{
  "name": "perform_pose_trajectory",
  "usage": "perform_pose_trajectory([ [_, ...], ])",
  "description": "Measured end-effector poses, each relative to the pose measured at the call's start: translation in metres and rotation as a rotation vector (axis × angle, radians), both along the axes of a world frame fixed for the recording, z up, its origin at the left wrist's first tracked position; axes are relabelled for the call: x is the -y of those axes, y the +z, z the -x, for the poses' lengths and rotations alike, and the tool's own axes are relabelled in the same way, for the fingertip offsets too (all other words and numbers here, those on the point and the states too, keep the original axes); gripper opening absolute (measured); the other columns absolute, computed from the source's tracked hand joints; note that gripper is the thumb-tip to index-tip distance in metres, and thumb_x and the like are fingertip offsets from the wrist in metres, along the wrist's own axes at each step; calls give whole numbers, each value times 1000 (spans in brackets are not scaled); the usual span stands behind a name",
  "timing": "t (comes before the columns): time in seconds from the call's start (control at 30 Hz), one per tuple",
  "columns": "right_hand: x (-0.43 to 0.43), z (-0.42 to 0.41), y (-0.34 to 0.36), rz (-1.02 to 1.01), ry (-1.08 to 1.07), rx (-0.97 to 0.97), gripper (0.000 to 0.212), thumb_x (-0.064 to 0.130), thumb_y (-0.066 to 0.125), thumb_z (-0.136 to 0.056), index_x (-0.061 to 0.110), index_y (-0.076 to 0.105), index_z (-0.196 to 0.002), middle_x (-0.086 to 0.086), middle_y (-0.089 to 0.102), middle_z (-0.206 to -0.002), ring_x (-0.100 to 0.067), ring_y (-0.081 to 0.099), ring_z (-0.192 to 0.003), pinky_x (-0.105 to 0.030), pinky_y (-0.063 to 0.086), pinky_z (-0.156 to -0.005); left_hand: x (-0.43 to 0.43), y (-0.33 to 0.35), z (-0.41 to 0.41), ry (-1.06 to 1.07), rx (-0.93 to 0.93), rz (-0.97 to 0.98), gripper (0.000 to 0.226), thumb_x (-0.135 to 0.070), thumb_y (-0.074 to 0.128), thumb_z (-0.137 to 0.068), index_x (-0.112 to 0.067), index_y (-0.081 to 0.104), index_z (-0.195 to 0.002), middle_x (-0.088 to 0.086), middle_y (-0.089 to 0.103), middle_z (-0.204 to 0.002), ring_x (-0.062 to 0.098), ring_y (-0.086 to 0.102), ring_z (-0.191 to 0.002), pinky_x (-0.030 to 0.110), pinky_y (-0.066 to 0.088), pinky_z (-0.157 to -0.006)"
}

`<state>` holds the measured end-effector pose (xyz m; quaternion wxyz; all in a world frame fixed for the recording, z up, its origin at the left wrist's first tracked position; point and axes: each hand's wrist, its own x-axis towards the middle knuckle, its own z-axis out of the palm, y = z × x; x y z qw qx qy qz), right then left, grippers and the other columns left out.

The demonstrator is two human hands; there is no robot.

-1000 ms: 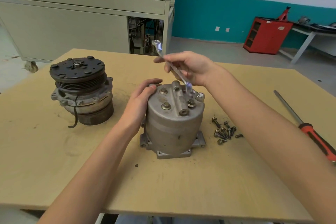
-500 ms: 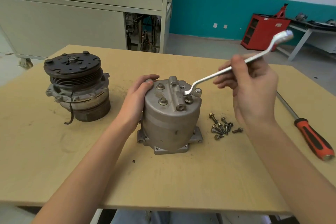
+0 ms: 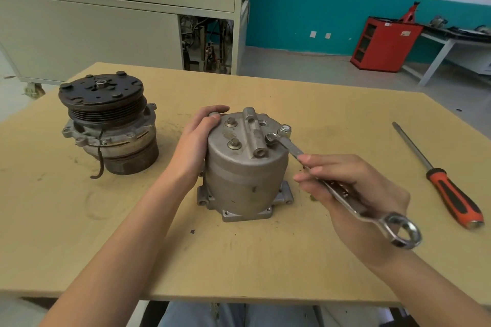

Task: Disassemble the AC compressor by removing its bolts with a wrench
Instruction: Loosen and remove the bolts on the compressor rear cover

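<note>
Right hand: the right hand [image 3: 369, 191] is nearest the camera, its fingers curled round the shaft of the wrench [image 3: 345, 199].
Wrench: a silver wrench, its free ring end sticking out past the heel of the hand; its far end sits on a bolt [image 3: 271, 138] at the right of the compressor's top.
Compressor: the grey metal compressor [image 3: 244, 175] stands upright on its flanged base in the middle of the table [image 3: 79, 220]; two more bolts [image 3: 230, 122] show on the left of its top.
Left hand: the left hand [image 3: 196, 141] grips the compressor's upper left edge, fingers bent over the rim.
Screwdriver: an orange-and-black-handled screwdriver [image 3: 451, 194] lies on the table, well to the right.
Pulley unit: a second compressor part with a dark pulley [image 3: 106, 119] stands on the table at far left.
Background: a beige cabinet [image 3: 79, 29] and a red cabinet [image 3: 382, 45] stand on the floor beyond.
</note>
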<state>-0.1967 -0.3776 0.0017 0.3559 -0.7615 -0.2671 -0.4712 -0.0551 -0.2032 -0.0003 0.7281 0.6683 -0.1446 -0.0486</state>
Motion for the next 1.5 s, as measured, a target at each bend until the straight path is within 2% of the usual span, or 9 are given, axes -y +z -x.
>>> perform_pose_trajectory([
  [0.13,4,-8,2,-531,145,-222,5,20,67,-85,18,63,-86,0,73,-88,-21,72,-73,-27,57,-67,0,-1,0,-7,11,6,26,-32,47,-86,-31,67,-103,7,64,-120,24,61,-110,38,48,-95],
  [0.3,39,-75,27,-1180,445,-807,13,2,41,-96,8,53,-95,-7,71,-71,-8,63,-53,-12,50,-51,-1,-4,-4,-1,26,-17,29,-16,40,-102,-30,65,-106,10,63,-122,28,59,-114,42,47,-98],
  [0.5,36,-160,59,-725,612,-1373,30,7,54,-81,3,57,-111,-7,68,-76,-5,59,-44,-9,46,-40,-1,-3,-4,-12,46,-14,28,-14,41,-102,-28,65,-107,7,65,-116,22,61,-108,34,48,-93],
  [0.7,0,-181,72,-362,700,-1399,31,4,45,-93,5,53,-123,-9,70,-75,-4,53,-35,-9,36,-30,3,-4,-6,-37,15,42,29,-12,42,-101,-30,65,-102,-7,71,-97,9,64,-94,24,50,-85],
  [0.87,-2,-169,86,-586,845,-1289,29,9,47,-86,0,57,-112,-5,65,-61,-4,49,-31,-10,30,-27,4,-4,-5,-49,13,44,28,-13,41,-102,-25,66,-106,-5,69,-105,11,64,-96,22,51,-81],
  [1.0,13,-143,100,-761,585,-1003,21,10,41,-98,2,61,-99,-1,63,-59,-3,47,-34,-11,33,-31,4,-3,-3,-43,7,32,29,-14,41,-102,-27,66,-105,-5,67,-107,12,62,-97,26,50,-86],
  [1.1,26,-108,104,-561,242,-827,19,15,46,-99,6,63,-97,2,58,-50,-5,37,-30,-13,26,-30,4,-3,-3,-34,4,23,29,-15,41,-102,-27,67,-106,-5,67,-105,11,63,-95,25,51,-84],
  [1.3,9,-46,75,5,-71,-944,12,24,69,-84,21,66,-95,0,52,-39,-7,45,-32,-13,36,-38,3,-3,-3,-28,11,-10,30,-16,41,-101,-30,67,-103,-2,65,-108,19,61,-104,38,47,-97],
  [1.5,-1,-41,49,16,-140,-864,5,17,70,-83,16,66,-86,1,53,-38,-5,44,-32,-8,33,-41,2,-3,-1,-48,-6,0,26,-20,43,-101,-29,67,-105,1,65,-104,19,61,-99,46,47,-99],
])
